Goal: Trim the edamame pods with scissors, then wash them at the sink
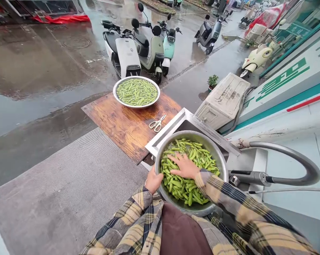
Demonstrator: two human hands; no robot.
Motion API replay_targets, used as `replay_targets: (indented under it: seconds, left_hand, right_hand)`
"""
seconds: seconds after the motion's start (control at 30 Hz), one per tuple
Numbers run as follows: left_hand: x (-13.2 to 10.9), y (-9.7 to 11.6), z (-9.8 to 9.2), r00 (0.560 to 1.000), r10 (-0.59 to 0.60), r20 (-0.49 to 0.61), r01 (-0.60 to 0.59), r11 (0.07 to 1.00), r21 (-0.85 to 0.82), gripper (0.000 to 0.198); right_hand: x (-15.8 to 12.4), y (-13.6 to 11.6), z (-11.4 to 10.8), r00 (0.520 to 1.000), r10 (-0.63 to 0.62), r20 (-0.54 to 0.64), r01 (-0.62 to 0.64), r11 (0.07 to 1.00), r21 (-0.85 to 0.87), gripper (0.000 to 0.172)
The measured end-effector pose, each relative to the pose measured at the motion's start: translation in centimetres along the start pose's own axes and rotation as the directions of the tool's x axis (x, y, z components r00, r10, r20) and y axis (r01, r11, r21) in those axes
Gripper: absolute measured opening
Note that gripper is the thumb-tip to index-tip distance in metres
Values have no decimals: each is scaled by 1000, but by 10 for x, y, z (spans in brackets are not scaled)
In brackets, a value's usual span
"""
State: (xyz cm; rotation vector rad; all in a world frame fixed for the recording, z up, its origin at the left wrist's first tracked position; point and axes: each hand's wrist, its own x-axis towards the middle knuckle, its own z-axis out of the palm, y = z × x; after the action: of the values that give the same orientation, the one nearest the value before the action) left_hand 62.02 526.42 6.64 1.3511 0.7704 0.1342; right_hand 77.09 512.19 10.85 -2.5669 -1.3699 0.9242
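A large metal basin (223, 161) full of green edamame pods (186, 189) rests on the sink (185, 115) in front of me. My left hand (153, 180) grips the basin's left rim, thumb over the edge. Fingers spread, my right hand (185, 165) lies flat on the pods inside the basin. A second basin (136, 106), also filled with edamame pods (137, 91), stands on the far part of the wooden table (122, 127). Scissors (157, 123) with pale handles lie on the table beside the sink.
At the sink's right a curved grey faucet (290, 148) reaches out. A dirty white box (223, 101) stands by the wall, near a potted plant (212, 81). Several scooters (149, 49) are parked on wet pavement beyond the table. A grey mat (74, 187) covers the ground at left.
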Motion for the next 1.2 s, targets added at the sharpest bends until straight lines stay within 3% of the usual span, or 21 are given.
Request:
replay_targets:
  seconds: [0.1, 0.17, 0.3, 0.37, 0.43, 0.53, 0.6, 0.7, 0.8, 0.87, 0.93, 1.0, 1.1, 1.13, 1.2]
  left_hand:
    - [1, 6, 1, 1000, 4, 15, -5, 999, 33, 43]
    - [1, 9, 1, 1000, -2, 4, 1, 999, 48, 40]
    - [2, 8, -2, 1000, 4, -1, -4, 999, 51, 35]
    - [4, 4, -3, 1000, 10, 16, -11, 999, 40, 40]
    - [7, 1, -4, 999, 9, 38, -10, 1000, 23, 46]
    - [9, -2, -4, 997, 11, 71, -12, 1000, 8, 52]
    - [9, -4, -4, 996, 12, 83, -13, 1000, 9, 56]
    - [8, -7, -5, 997, 16, 73, -18, 999, 30, 59]
    - [7, -11, -7, 998, 25, 65, -28, 999, 44, 56]
    - [7, -11, -8, 998, 27, 63, -31, 998, 63, 54]
    - [8, -8, -9, 998, 31, 62, -37, 994, 98, 55]
    - [9, -4, -9, 997, 37, 67, -45, 992, 120, 56]
    - [9, -2, -10, 997, 35, 74, -42, 995, 95, 59]
    - [9, -2, -11, 997, 30, 76, -36, 996, 79, 58]
    - [10, -5, -12, 997, 22, 74, -26, 998, 60, 57]
  right_hand:
    - [39, 4, -7, 990, 141, -32, -142, 990, -26, 67]
    - [42, 21, -19, 972, 217, -88, -221, 975, -34, 59]
    - [-8, 55, -31, 945, 291, -153, -304, 950, -70, 45]
    - [-31, 51, -24, 969, 207, -137, -218, 973, -72, 45]
    - [-33, 31, -10, 988, 116, -99, -120, 992, -31, 56]
    - [4, -4, 5, 981, 189, -53, -189, 982, 7, 79]
    - [34, -14, 2, 965, 252, -75, -255, 966, -37, 77]
    - [52, 2, -20, 956, 275, -101, -284, 954, -92, 60]
    - [26, 33, -37, 953, 282, -114, -295, 948, -119, 43]
    - [-3, 40, -37, 963, 239, -124, -255, 958, -135, 38]
    - [-25, 31, -26, 986, 137, -99, -148, 982, -119, 42]
    - [-30, 8, -9, 997, 49, -52, -53, 995, -82, 60]
    - [-2, -23, 10, 994, 109, -14, -109, 990, -88, 99]
    - [12, -28, 11, 991, 132, -10, -133, 987, -95, 103]
    - [35, -25, 4, 985, 172, -23, -173, 980, -101, 92]
